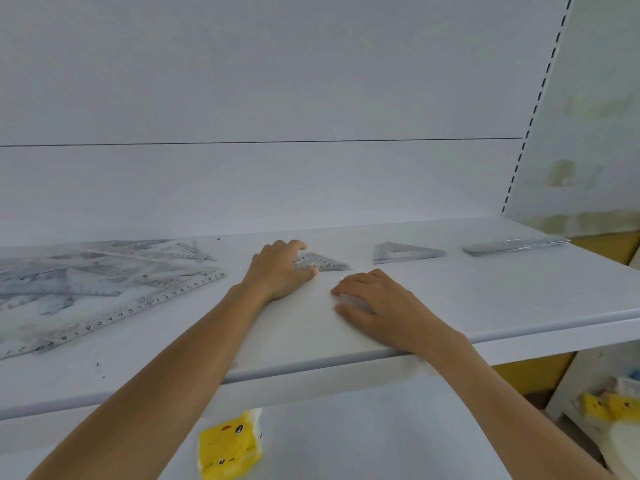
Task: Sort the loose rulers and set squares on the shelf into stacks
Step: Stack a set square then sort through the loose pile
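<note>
A small clear set square (325,264) lies on the white shelf (502,299) at the middle. My left hand (280,270) holds its left end, thumb at the near edge and fingers curled over the far edge. My right hand (377,304) rests flat on the shelf just in front, fingers relaxed, holding nothing. A loose pile of clear rulers and set squares (69,275) covers the left of the shelf, with a long ruler (131,310) lying slantwise along its near side. Further right lie a stack of larger set squares (405,252) and a stack of straight rulers (516,245).
The shelf's back panel (277,98) rises behind, with a slotted upright (540,98) at the right. A yellow cartoon-printed packet (228,445) sits below the shelf's front edge. More yellow packets (609,407) lie on a lower rack at the right.
</note>
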A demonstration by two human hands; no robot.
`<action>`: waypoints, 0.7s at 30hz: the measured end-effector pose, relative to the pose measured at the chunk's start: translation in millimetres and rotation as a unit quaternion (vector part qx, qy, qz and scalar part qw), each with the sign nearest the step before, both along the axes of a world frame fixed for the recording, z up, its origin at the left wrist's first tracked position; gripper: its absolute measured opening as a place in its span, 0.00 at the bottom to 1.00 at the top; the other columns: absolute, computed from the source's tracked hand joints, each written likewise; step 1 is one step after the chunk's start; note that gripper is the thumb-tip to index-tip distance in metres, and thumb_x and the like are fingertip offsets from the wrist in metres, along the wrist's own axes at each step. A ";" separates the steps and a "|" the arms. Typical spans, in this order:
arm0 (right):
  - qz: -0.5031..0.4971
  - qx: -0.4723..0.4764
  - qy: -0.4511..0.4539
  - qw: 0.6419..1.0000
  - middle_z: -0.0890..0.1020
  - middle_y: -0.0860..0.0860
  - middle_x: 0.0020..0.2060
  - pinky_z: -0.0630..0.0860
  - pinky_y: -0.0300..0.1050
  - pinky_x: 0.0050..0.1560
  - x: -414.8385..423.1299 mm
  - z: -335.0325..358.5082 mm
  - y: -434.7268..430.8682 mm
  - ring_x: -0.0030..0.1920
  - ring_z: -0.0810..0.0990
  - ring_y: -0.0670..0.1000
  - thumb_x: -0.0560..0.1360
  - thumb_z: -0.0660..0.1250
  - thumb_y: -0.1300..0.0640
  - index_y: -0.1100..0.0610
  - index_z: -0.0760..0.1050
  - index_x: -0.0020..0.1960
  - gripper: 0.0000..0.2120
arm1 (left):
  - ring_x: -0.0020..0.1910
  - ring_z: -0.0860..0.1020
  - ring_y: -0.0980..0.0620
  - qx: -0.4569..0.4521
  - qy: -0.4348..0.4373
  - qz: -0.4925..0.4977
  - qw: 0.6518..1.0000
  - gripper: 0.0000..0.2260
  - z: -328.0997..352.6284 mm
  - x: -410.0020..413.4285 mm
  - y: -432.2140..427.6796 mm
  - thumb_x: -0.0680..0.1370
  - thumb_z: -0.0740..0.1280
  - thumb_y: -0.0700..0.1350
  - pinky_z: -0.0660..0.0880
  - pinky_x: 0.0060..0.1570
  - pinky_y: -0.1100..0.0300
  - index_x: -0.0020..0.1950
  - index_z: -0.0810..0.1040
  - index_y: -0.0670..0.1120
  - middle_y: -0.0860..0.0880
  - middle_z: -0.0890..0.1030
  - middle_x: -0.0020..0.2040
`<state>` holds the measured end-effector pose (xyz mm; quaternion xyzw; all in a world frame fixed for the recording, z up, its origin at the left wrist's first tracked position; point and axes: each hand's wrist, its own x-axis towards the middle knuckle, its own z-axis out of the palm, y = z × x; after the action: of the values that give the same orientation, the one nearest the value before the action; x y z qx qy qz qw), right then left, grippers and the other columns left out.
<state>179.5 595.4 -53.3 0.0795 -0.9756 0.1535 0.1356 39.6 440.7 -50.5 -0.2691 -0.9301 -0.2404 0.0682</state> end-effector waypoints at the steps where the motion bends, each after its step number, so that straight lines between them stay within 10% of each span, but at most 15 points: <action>1: 0.000 0.000 0.001 1.000 0.73 0.39 0.63 0.62 0.36 0.56 -0.1 0.0 0.3 0.63 0.66 0.45 0.78 0.57 0.45 0.45 0.70 0.64 0.16 | 0.62 0.70 0.47 0.004 0.000 0.000 1.000 0.22 -0.2 0.0 0.7 0.74 0.65 0.55 0.66 0.63 0.49 0.66 0.69 0.51 0.48 0.73 0.62; 21: -0.006 0.005 0.022 1.000 0.73 0.38 0.63 0.61 0.33 0.53 -0.5 -3.0 1.6 0.63 0.66 0.43 0.78 0.58 0.45 0.45 0.71 0.63 0.16 | 0.62 0.69 0.46 0.010 0.009 -0.011 1.000 0.18 -0.8 0.4 1.9 0.76 0.61 0.46 0.68 0.60 0.52 0.65 0.70 0.49 0.45 0.71 0.62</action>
<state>179.1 597.0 -56.3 0.0779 -0.9735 0.1464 0.1573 39.9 442.5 -51.3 -0.2811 -0.9239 -0.2482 0.0765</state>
